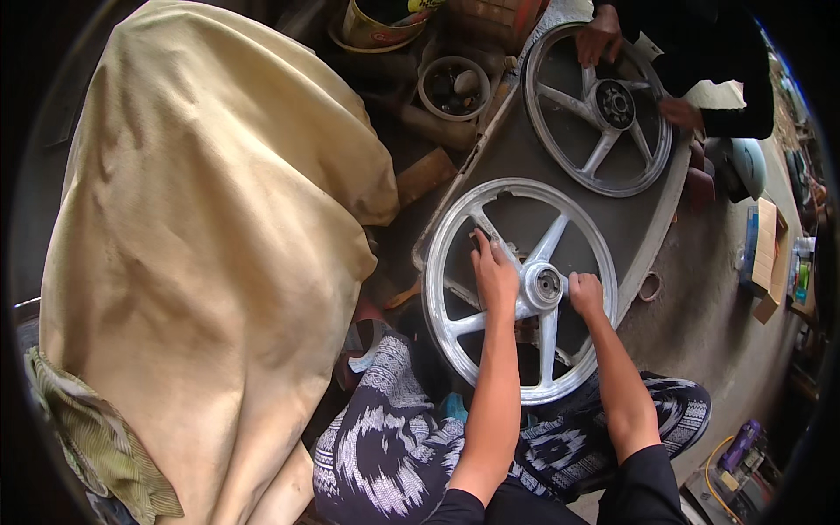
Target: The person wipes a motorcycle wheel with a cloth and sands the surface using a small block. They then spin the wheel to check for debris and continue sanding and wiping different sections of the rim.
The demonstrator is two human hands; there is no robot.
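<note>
A bare silver motorcycle wheel (544, 247) with several spokes leans across my lap and the edge of a grey bench. My left hand (497, 278) is closed at its upper left spoke, pinching a small dark piece against the metal; its kind is too small to make out. To the right of the hub (546, 284), my right hand (586, 294) is wrapped round another spoke. The fingers' undersides are hidden there. Patterned black-and-white cloth (385, 429) covers my legs beneath the wheel.
Across the bench (516, 162), a co-worker's hands (598, 37) touch a second silver wheel (604, 144). A tan cloth (210, 219) drapes a large shape at left. Behind stand a round tub (455, 63) and a bucket (354, 37). An open cardboard box (770, 258) lies right.
</note>
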